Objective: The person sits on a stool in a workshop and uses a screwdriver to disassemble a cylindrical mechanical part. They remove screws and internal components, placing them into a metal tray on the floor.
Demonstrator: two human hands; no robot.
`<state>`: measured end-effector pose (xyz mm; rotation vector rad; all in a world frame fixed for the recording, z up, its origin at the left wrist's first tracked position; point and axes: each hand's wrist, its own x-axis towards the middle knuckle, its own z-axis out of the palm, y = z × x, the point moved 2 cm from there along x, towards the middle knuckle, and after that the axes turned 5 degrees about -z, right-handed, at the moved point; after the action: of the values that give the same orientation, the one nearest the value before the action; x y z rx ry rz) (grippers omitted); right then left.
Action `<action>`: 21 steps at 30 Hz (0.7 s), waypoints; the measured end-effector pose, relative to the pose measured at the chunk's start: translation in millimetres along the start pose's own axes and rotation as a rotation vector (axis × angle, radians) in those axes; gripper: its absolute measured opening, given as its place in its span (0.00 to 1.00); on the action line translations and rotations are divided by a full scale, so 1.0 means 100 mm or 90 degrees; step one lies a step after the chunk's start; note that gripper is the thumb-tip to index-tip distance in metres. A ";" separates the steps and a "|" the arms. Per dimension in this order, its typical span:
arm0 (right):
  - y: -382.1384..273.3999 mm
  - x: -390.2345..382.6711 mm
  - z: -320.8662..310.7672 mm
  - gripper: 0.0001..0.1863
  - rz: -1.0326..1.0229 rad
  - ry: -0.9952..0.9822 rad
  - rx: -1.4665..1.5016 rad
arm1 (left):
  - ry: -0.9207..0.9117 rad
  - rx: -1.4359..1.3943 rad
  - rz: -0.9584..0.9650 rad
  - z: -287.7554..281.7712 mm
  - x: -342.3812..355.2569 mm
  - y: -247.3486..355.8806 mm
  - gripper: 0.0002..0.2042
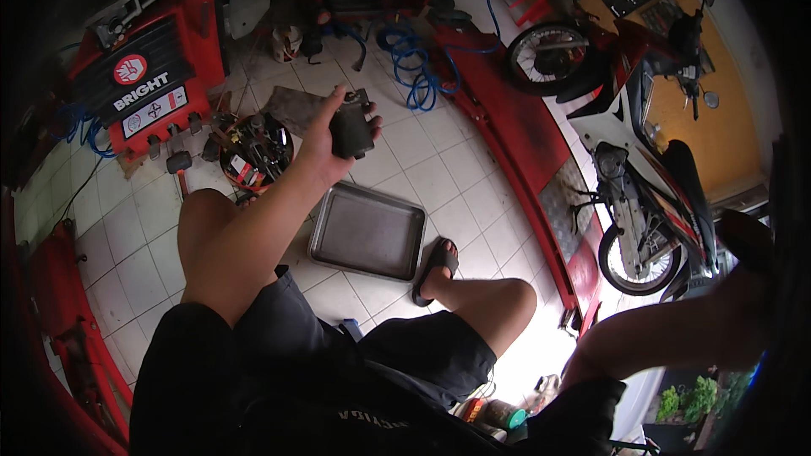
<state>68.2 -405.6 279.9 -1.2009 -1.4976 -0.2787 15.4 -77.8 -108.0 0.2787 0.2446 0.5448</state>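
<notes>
Holding up a dark, roughly cylindrical part (351, 128) in the left hand (324, 142), clear of the tiled floor (473, 218) and just beyond the far edge of a grey metal tray (367, 232). Curled partway closed around the part, with the thumb along its upper left and the fingertips showing at its right side. Reaching forward with the left forearm (266, 228) past the left knee.

Reaching out toward the right rim with the right forearm (655, 342), into deep shadow; perhaps ending there in the right hand (745, 238), well apart from the part. Cannot tell its opening or any hold.

Near the left hand, can see a flat grey sheet (285, 108) on the floor, then a cluster of hand tools (256, 150) and a hammer (179, 161) farther left. Beside the tray's right edge, can see the sandalled right foot (439, 268). Farther ahead, can make out a coiled blue hose (394, 40); off to the right, a long red ramp (524, 139) and a motorcycle (661, 181) beyond it.
</notes>
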 end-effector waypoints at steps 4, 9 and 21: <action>1.88 -0.99 0.72 0.12 0.445 0.114 0.084 | -0.060 0.037 0.024 0.05 -0.13 0.13 0.36; 2.65 -2.07 1.47 0.11 0.652 -0.131 0.130 | -0.073 0.061 -0.020 0.16 -0.12 0.01 0.30; 2.75 -1.93 1.64 0.09 0.539 -0.178 0.112 | 0.121 0.183 -0.159 -0.25 0.09 -0.62 0.23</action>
<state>154.2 -261.8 -53.9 -1.6512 -1.0814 0.5958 44.2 -118.8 -152.9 0.4687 0.5361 0.2872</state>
